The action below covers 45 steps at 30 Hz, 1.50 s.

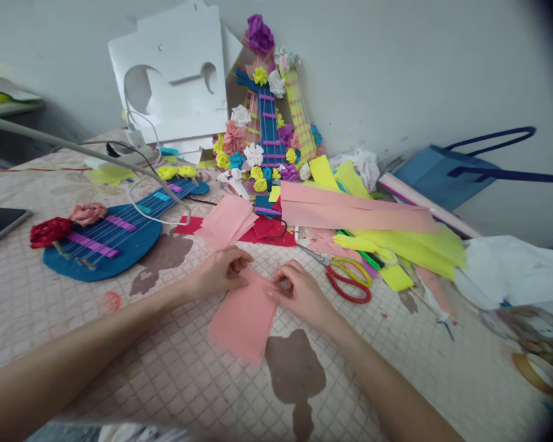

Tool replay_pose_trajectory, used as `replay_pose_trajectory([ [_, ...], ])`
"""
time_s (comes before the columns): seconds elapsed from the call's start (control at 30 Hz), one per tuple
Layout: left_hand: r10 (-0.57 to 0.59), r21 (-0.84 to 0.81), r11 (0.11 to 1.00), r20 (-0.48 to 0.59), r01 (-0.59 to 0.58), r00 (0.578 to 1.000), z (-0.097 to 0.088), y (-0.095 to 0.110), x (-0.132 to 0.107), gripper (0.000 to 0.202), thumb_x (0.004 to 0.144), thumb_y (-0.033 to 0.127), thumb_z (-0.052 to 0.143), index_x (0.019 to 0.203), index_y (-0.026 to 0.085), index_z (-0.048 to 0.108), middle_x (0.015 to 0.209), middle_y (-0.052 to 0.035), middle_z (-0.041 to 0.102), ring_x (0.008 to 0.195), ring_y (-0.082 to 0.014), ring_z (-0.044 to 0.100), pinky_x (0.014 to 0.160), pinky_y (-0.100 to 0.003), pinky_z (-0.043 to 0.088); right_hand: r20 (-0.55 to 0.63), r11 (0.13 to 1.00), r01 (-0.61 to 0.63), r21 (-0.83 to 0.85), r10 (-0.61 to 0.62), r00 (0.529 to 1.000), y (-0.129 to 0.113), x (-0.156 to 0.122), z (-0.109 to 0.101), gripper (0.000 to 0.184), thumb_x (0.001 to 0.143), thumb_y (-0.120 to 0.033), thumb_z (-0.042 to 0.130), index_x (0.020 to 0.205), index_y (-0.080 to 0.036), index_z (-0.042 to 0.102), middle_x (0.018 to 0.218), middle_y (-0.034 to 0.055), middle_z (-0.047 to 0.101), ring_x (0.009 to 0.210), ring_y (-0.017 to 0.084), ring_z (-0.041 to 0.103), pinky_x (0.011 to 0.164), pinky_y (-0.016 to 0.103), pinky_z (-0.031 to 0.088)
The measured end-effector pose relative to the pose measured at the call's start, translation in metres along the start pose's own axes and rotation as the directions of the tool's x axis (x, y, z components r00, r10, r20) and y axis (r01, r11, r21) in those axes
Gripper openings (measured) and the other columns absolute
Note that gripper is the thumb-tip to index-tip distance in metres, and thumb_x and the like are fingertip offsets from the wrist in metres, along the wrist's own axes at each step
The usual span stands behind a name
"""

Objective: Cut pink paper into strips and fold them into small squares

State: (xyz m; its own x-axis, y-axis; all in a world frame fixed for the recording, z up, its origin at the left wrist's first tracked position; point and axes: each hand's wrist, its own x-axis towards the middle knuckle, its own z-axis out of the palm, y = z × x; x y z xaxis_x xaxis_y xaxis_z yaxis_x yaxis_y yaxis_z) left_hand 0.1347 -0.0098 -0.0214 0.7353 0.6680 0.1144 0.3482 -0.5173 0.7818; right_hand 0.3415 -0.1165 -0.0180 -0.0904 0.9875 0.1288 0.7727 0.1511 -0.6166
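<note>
Both of my hands pinch the far edge of a small stack of pink crepe paper (244,319) above the tablecloth. My left hand (222,270) grips the far left corner, its fingers curled in. At the far right corner, my right hand (299,291) holds the sheet between thumb and fingers. Just beyond them lies another pile of pink paper pieces (227,221), partly over red paper (262,228). Scissors (350,279) with one red and one yellow handle rest to the right of my right hand.
A blue paper guitar (105,239) lies at left. Decorated guitars (271,123) lean on the wall near a white foam board (175,80). Pink and yellow crepe strips (354,209), a glue gun (234,181), a blue bag (447,175) and a tape roll (534,371) are around.
</note>
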Motion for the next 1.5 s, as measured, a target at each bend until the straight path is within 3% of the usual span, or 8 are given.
replay_pose_trajectory([
  [0.2,0.04,0.05,0.998,0.002,-0.04,0.999,-0.001,0.001,-0.001,0.026,0.073,0.024,0.062,0.097,0.015,0.063,0.085,-0.0035,0.06,0.071,-0.0119,0.057,0.059,-0.022,0.048,0.01,1.0,-0.019,0.006,0.019,1.0,0.002,-0.001,0.002,0.01,0.08,-0.019,0.062,0.074,-0.019,0.054,0.084,-0.0003,0.051,0.074,0.012,0.053,0.067,0.026,0.042],
  [0.43,-0.022,0.009,1.0,-0.047,0.022,0.999,-0.006,0.0,0.0,0.025,0.078,0.029,0.057,0.097,0.014,0.062,0.086,-0.0061,0.065,0.07,-0.0138,0.06,0.058,-0.024,0.049,-0.041,0.991,-0.043,-0.127,0.038,0.998,-0.006,0.0,0.007,0.021,0.077,-0.027,0.065,0.092,-0.02,0.052,0.095,0.0038,0.055,0.088,0.018,0.054,0.074,0.031,0.044],
  [0.8,-0.038,-0.096,0.995,0.0,0.038,0.999,-0.009,-0.001,0.001,0.026,0.077,0.03,0.059,0.096,0.012,0.062,0.088,-0.0076,0.068,0.075,-0.0153,0.062,0.066,-0.027,0.051,-0.005,0.983,-0.11,-0.149,0.111,0.994,-0.012,0.003,0.007,0.019,0.075,-0.022,0.067,0.084,-0.02,0.05,0.088,0.002,0.056,0.083,0.017,0.053,0.072,0.03,0.041],
  [1.0,-0.048,-0.115,0.992,0.022,0.05,0.999,-0.009,-0.001,0.001,0.027,0.079,0.031,0.058,0.097,0.011,0.062,0.09,-0.0087,0.068,0.078,-0.0165,0.063,0.07,-0.03,0.052,0.012,0.99,-0.061,-0.13,0.063,0.998,-0.012,0.005,0.006,0.02,0.074,-0.02,0.067,0.072,-0.02,0.048,0.078,-0.0005,0.055,0.079,0.017,0.05,0.067,0.028,0.037],
  [1.07,-0.045,-0.133,0.99,0.025,0.048,0.999,-0.009,-0.001,0.001,0.028,0.079,0.032,0.059,0.098,0.011,0.062,0.091,-0.009,0.068,0.08,-0.017,0.063,0.072,-0.03,0.052,-0.003,0.995,-0.063,-0.08,0.063,0.998,-0.013,0.005,0.005,0.019,0.074,-0.018,0.065,0.069,-0.02,0.047,0.074,-0.0016,0.053,0.074,0.015,0.049,0.065,0.027,0.036],
  [1.27,-0.069,-0.311,0.947,0.053,0.082,0.996,-0.01,-0.003,0.002,0.045,0.079,0.039,0.062,0.115,0.013,0.054,0.108,-0.0111,0.063,0.093,-0.0183,0.062,0.077,-0.031,0.051,-0.056,0.953,-0.082,0.292,0.103,0.993,-0.011,0.007,-0.003,0.011,0.08,-0.024,0.06,0.078,-0.021,0.05,0.071,-0.0032,0.055,0.064,0.013,0.051,0.059,0.024,0.039],
  [1.4,-0.109,-0.42,0.886,0.228,0.199,0.967,-0.012,-0.004,0.0,0.054,0.077,0.038,0.065,0.121,0.014,0.046,0.089,-0.0055,0.064,0.074,-0.0144,0.061,0.059,-0.023,0.046,-0.121,0.938,-0.045,0.345,0.092,0.988,0.0,0.012,-0.004,0.012,0.079,-0.026,0.062,0.083,-0.021,0.053,0.074,-0.002,0.056,0.067,0.014,0.052,0.06,0.025,0.04],
  [1.5,-0.114,-0.395,0.887,0.317,0.24,0.941,-0.013,-0.005,-0.001,0.054,0.076,0.036,0.066,0.121,0.014,0.045,0.071,0.0009,0.06,0.057,-0.0098,0.053,0.049,-0.019,0.037,-0.133,0.918,-0.041,0.395,0.101,0.986,0.01,0.015,-0.002,0.013,0.079,-0.027,0.062,0.085,-0.02,0.053,0.075,-0.0013,0.057,0.068,0.014,0.053,0.061,0.026,0.041],
])
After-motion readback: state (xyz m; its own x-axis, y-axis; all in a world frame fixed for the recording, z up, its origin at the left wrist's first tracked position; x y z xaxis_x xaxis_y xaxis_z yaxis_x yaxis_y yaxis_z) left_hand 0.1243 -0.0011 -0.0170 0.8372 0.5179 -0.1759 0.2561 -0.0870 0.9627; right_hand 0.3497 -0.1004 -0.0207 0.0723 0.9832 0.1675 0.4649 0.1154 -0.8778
